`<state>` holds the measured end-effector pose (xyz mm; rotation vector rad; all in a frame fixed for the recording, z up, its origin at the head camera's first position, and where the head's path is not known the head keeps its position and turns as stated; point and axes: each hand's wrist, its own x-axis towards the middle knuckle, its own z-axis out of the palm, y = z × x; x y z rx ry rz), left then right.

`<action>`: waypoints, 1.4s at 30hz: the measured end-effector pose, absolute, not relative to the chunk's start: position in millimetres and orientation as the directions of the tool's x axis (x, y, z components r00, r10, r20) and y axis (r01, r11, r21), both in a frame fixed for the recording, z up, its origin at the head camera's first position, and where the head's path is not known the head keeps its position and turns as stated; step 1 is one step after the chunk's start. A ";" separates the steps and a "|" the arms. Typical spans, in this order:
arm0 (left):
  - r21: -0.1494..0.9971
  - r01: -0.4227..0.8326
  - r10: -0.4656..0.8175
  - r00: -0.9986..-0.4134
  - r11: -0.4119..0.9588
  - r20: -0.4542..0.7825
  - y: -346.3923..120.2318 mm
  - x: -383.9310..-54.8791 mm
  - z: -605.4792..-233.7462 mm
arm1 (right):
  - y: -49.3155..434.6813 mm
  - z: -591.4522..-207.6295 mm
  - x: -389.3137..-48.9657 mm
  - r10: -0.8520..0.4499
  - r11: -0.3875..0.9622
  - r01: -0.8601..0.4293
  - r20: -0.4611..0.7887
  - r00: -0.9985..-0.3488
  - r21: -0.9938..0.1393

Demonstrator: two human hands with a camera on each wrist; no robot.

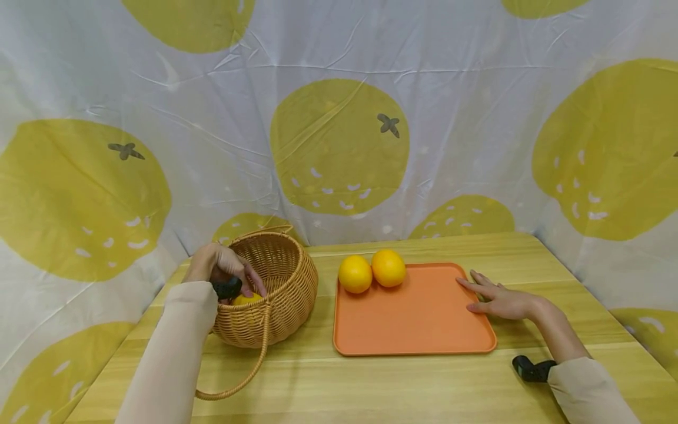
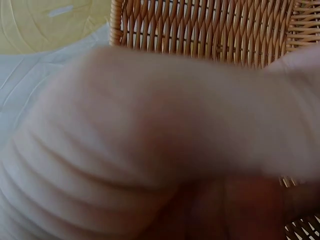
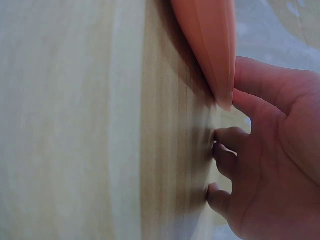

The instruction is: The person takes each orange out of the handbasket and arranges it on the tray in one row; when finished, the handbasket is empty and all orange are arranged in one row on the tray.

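My left hand (image 1: 231,264) reaches down into a wicker basket (image 1: 299,294) and grips an orange (image 1: 246,299) inside, its fingers bent over the fruit. Much of that orange is hidden by the hand and the basket rim. In the left wrist view the hand (image 2: 165,120) fills most of the picture, before the woven wall (image 2: 200,30). On the right, my right hand (image 1: 505,300) rests with spread fingers at the right edge of an orange tray (image 1: 413,318). The right wrist view shows its thumb side at the tray's rim (image 3: 210,50) and other fingertips at the tabletop.
Two oranges, one left (image 1: 355,274) and one right (image 1: 389,268), sit side by side at the tray's back left corner. The basket's handle (image 1: 238,388) hangs toward the front of the wooden table (image 1: 371,383). Behind stands a fruit-print curtain (image 1: 450,135).
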<state>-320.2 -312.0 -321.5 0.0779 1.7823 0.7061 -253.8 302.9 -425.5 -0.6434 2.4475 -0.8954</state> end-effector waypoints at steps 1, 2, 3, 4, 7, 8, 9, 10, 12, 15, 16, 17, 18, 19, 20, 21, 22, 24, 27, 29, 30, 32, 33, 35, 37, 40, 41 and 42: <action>0.505 -0.278 0.404 -0.348 0.817 -0.846 -312.5 -319.9 -322.1 | 302.7 -425.6 -254.1 -0.562 0.680 -0.269 -0.250 -0.789 -0.682; 0.510 -0.274 0.406 -0.358 0.815 -0.841 -312.8 -319.7 -322.6 | 302.4 -425.4 -254.1 -0.560 0.683 -0.267 -0.252 -0.789 -0.680; 0.519 -0.262 0.410 -0.374 0.814 -0.832 -313.2 -319.4 -323.3 | 302.1 -425.2 -254.1 -0.557 0.685 -0.265 -0.254 -0.790 -0.678; 0.535 -0.243 0.422 -0.392 0.809 -0.817 -313.6 -319.2 -324.1 | 302.0 -425.5 -254.4 -0.558 0.686 -0.268 -0.254 -0.790 -0.676; 0.595 -0.158 0.475 -0.458 0.788 -0.752 -314.3 -319.5 -326.7 | 302.2 -426.2 -254.5 -0.557 0.689 -0.270 -0.253 -0.791 -0.672; 0.612 -0.144 0.489 -0.474 0.778 -0.733 -314.4 -320.7 -328.2 | 302.5 -426.4 -254.3 -0.558 0.689 -0.272 -0.252 -0.791 -0.672; 0.631 -0.123 0.505 -0.492 0.766 -0.709 -314.7 -321.8 -329.4 | 302.9 -426.7 -254.4 -0.558 0.690 -0.274 -0.251 -0.791 -0.670; 0.647 -0.105 0.518 -0.508 0.756 -0.688 -315.3 -323.1 -330.6 | 303.1 -426.8 -254.4 -0.560 0.688 -0.276 -0.249 -0.790 -0.671; 0.672 -0.079 0.537 -0.534 0.737 -0.652 -316.7 -325.1 -332.2 | 302.9 -427.0 -254.4 -0.559 0.689 -0.275 -0.249 -0.791 -0.671; 0.692 -0.055 0.562 -0.538 0.720 -0.628 -317.6 -327.2 -332.9 | 302.5 -427.4 -254.3 -0.563 0.684 -0.276 -0.248 -0.788 -0.675; 0.692 -0.046 0.570 -0.530 0.720 -0.628 -318.0 -327.4 -332.9 | 302.2 -427.4 -254.1 -0.564 0.682 -0.275 -0.248 -0.788 -0.677; 0.691 -0.048 0.571 -0.523 0.721 -0.633 -317.6 -327.2 -332.5 | 301.7 -427.3 -253.9 -0.564 0.682 -0.274 -0.248 -0.788 -0.678; 0.690 -0.054 0.574 -0.512 0.722 -0.639 -317.3 -327.2 -332.4 | 301.6 -427.0 -253.6 -0.564 0.680 -0.273 -0.248 -0.788 -0.680; 0.690 -0.059 0.575 -0.503 0.722 -0.645 -316.8 -327.2 -332.2 | 301.5 -426.9 -253.4 -0.564 0.679 -0.271 -0.249 -0.787 -0.682; 0.687 -0.069 0.574 -0.494 0.723 -0.653 -316.3 -327.3 -332.3 | 301.6 -426.8 -253.2 -0.565 0.677 -0.269 -0.249 -0.787 -0.685; 0.685 -0.077 0.571 -0.490 0.724 -0.659 -315.8 -327.4 -332.4 | 301.7 -426.6 -253.1 -0.564 0.677 -0.269 -0.248 -0.787 -0.686; 0.683 -0.083 0.567 -0.490 0.725 -0.662 -315.4 -327.4 -332.5 | 301.8 -426.6 -253.1 -0.564 0.677 -0.269 -0.248 -0.788 -0.686; 0.681 -0.095 0.560 -0.492 0.726 -0.667 -314.4 -327.4 -332.7 | 302.3 -426.9 -253.1 -0.565 0.677 -0.271 -0.247 -0.788 -0.684; 0.669 -0.094 0.546 -0.500 0.737 -0.672 -313.9 -326.9 -332.4 | 302.7 -427.2 -253.6 -0.566 0.679 -0.279 -0.242 -0.788 -0.680; 0.667 -0.070 0.551 -0.504 0.742 -0.666 -313.0 -327.1 -331.8 | 303.8 -427.7 -253.3 -0.564 0.680 -0.278 -0.242 -0.789 -0.678; 0.671 -0.056 0.560 -0.504 0.739 -0.658 -312.7 -327.0 -331.0 | 304.2 -427.6 -253.0 -0.563 0.681 -0.276 -0.243 -0.790 -0.678; 0.684 -0.045 0.570 -0.515 0.728 -0.640 -312.8 -326.3 -328.3 | 304.3 -427.0 -252.5 -0.561 0.683 -0.276 -0.243 -0.791 -0.676; 0.690 -0.048 0.569 -0.527 0.722 -0.632 -313.0 -325.5 -326.1 | 304.0 -426.6 -252.5 -0.559 0.684 -0.274 -0.245 -0.792 -0.676; 0.704 -0.062 0.568 -0.545 0.707 -0.617 -314.2 -323.8 -320.8 | 302.8 -425.4 -252.6 -0.561 0.682 -0.273 -0.246 -0.790 -0.679; 0.722 -0.098 0.557 -0.568 0.685 -0.606 -315.2 -322.1 -315.2 | 301.2 -424.2 -253.2 -0.562 0.681 -0.271 -0.250 -0.788 -0.680; 0.752 -0.088 0.568 -0.600 0.654 -0.564 -314.8 -320.4 -308.1 | 300.6 -423.0 -253.3 -0.563 0.680 -0.264 -0.256 -0.786 -0.684; 0.763 -0.079 0.573 -0.611 0.642 -0.546 -314.3 -320.0 -306.2 | 300.8 -422.9 -253.2 -0.561 0.682 -0.262 -0.259 -0.786 -0.682; 0.772 -0.073 0.574 -0.625 0.631 -0.529 -313.1 -319.5 -304.4 | 301.2 -422.9 -253.1 -0.561 0.683 -0.262 -0.260 -0.786 -0.682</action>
